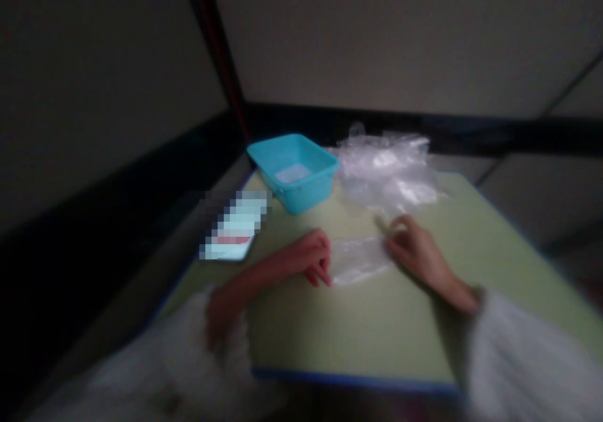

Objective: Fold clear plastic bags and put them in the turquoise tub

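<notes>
A flat clear plastic bag (360, 262) lies on the table between my two hands. My left hand (316, 255) is closed at the bag's left end, its fingers bent and the tips on or against the plastic. At the bag's right end, my right hand (417, 252) is closed, thumb and fingers bent toward each other. A small slim greenish thing (382, 223) sticks out from its fingertips; blur hides what kind it is. The right thumb is beside the bag's edge, and whether it grips the plastic I cannot make out.
Behind my hands stands a turquoise plastic basket (306, 194) with something pale inside. A pile of clear plastic bags (386, 167) lies to its right. On the left is a phone (238, 230) with a lit, pixelated screen. The pale green table (348, 340) has a blue edge.
</notes>
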### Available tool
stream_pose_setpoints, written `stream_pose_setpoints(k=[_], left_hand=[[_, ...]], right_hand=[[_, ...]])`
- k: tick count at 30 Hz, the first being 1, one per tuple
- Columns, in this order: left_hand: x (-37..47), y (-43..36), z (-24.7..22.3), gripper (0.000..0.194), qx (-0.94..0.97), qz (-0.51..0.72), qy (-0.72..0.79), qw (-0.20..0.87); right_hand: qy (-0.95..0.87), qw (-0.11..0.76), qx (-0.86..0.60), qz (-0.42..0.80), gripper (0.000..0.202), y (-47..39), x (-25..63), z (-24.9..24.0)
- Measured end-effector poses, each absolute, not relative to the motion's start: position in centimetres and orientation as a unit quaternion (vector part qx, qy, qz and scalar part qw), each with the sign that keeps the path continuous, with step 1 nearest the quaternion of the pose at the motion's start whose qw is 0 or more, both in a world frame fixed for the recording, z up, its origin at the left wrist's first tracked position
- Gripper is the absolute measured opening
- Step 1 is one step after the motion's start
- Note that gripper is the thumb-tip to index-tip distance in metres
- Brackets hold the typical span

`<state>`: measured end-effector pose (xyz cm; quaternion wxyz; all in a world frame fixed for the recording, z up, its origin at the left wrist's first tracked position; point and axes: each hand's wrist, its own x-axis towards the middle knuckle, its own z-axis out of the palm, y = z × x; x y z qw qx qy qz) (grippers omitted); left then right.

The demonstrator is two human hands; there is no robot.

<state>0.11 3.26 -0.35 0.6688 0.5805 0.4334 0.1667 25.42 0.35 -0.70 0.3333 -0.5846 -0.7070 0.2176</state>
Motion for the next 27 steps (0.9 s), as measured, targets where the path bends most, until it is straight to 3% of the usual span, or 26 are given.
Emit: stream_pose_setpoints(k=[15, 18, 21, 24, 27], left_hand=[[0.0, 3.5, -0.5, 0.016, 0.629, 0.171, 0.413, 0.637], [0.0, 3.7, -0.9, 0.009, 0.685, 0.218, 0.416, 0.557], [0.2, 3.8, -1.2, 0.004, 0.740, 0.308, 0.426, 0.419], [0.5, 3.9, -1.5, 0.009, 0.778, 0.328, 0.438, 0.308], [0.6, 3.8, -1.9, 0.017, 0.810, 0.305, 0.425, 0.267]], right_hand=[[-0.747, 0.249, -0.615, 0.044, 0.023, 0.3, 25.5, -1.3], [-0.777, 0.261, -0.572, 0.003, 0.024, -0.1, 25.3, -1.0], [-0.840, 0.233, -0.490, 0.002, 0.039, -0.6, 24.7, -1.1], [-0.882, 0.169, -0.439, -0.013, 0.057, -1.0, 24.2, -1.8], [-0.891, 0.134, -0.433, -0.023, 0.064, -1.1, 24.1, -2.7]])
